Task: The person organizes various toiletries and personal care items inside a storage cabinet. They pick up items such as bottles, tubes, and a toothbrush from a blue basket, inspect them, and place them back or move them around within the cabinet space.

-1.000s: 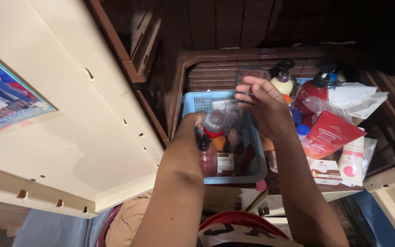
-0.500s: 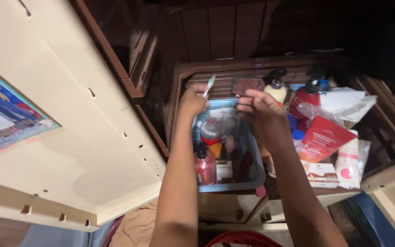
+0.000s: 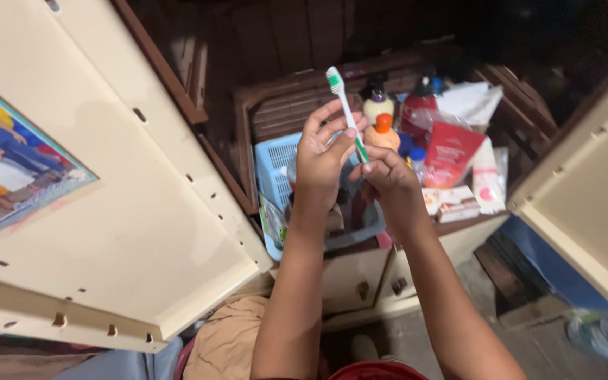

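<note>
Toothbrush [image 3: 344, 109] handle end hidden inside right hand [image 3: 387, 184].

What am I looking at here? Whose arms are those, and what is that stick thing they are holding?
There is no machine here. The picture comes from a small camera worn on a person's head, looking down, so the two bare arms coming up from the bottom are that person's own.

The left hand and the right hand together hold a white toothbrush with green bristles, its brush end pointing up. The left hand's grip is on the handle; the right hand pinches its lower end.

Below the hands is an open cupboard shelf. On it sits a light blue plastic basket with small bottles inside. To the right are a cream pump bottle, a red pouch and a white tube. The big cream cupboard door hangs open at the left.
</note>
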